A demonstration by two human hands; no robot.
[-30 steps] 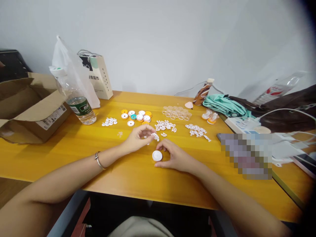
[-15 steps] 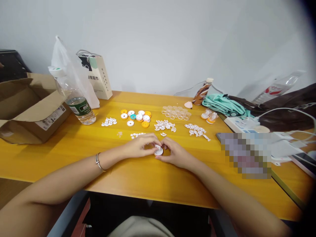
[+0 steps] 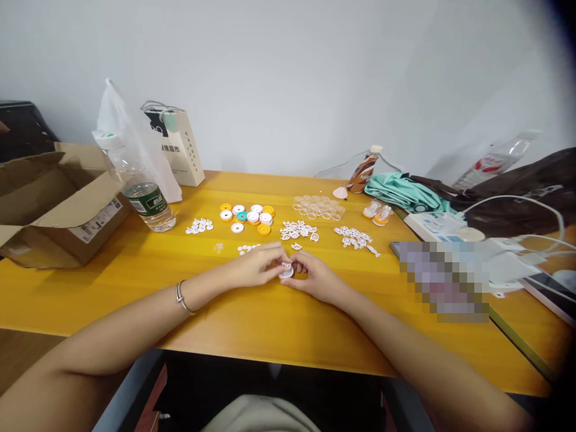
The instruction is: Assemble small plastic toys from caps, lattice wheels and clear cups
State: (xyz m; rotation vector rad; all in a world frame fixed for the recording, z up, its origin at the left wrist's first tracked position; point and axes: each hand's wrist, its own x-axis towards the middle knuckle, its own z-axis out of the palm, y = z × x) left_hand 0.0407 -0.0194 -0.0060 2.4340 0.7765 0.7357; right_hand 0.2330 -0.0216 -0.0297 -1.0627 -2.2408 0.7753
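Observation:
Between my two hands is a small round white plastic piece (image 3: 287, 273), just above the table. My left hand (image 3: 261, 266) pinches it from the left with thumb and fingers. From the right, my right hand (image 3: 315, 277) has its thumb and fingertips closed on the same piece. Fingers cover its top, so its finer detail is hidden. Just beyond the hands lie a single white openwork part (image 3: 296, 246) and a pile of similar white openwork parts (image 3: 298, 230). Small white discs (image 3: 246, 249) lie behind my left hand, partly covered by it.
Orange, white and teal rings (image 3: 252, 216), clear cups (image 3: 318, 207), white knobbed parts (image 3: 199, 225) and more white cut-out pieces (image 3: 355, 237) lie farther back. A cardboard box (image 3: 58, 210) and water bottle (image 3: 150, 207) stand left. A blurred phone (image 3: 441, 282) and power strip (image 3: 432, 228) are right.
The white piece sits slightly differently between my fingers, which cover more of its top. Both hands keep their hold; the view has shifted slightly.

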